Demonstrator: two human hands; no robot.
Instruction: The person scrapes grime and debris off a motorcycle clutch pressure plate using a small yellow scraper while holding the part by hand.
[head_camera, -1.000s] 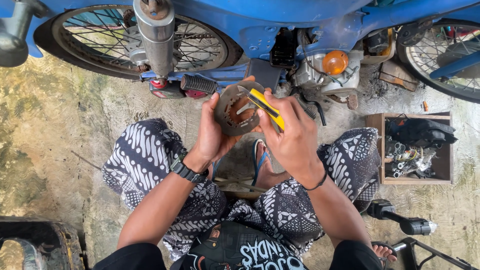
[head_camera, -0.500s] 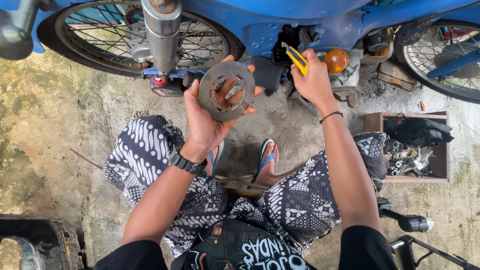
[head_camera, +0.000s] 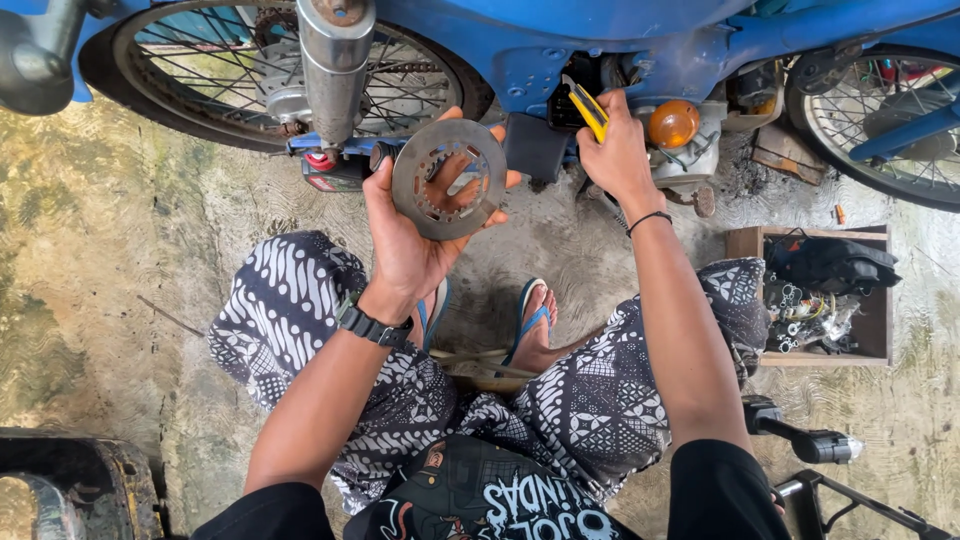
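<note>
Since a second ago my right hand (head_camera: 618, 150) has left the disc (head_camera: 449, 179) and carried the knife (head_camera: 586, 108) up to the engine (head_camera: 640, 120) of the blue bike (head_camera: 600, 40); in the last half second it has only edged a little closer in. The disc has risen too and now sits higher, in front of the rear wheel (head_camera: 280, 70) and the footpeg.

My left hand (head_camera: 415, 225) holds the disc upright from behind, fingers (head_camera: 452, 178) showing through its toothed centre hole and thumb curled over the rim. My right fingers are wrapped shut round the yellow knife, its tip pointing up into the dark gap beside the orange lamp (head_camera: 671, 122).

To my right on the concrete floor (head_camera: 120, 250) stands a wooden box (head_camera: 745, 245). In it lie a black bundle at the top and, below that, a heap of small metal parts, rings and wires; I cannot make out each piece. My feet in blue sandals (head_camera: 530, 320) rest on the floor between my knees.
</note>
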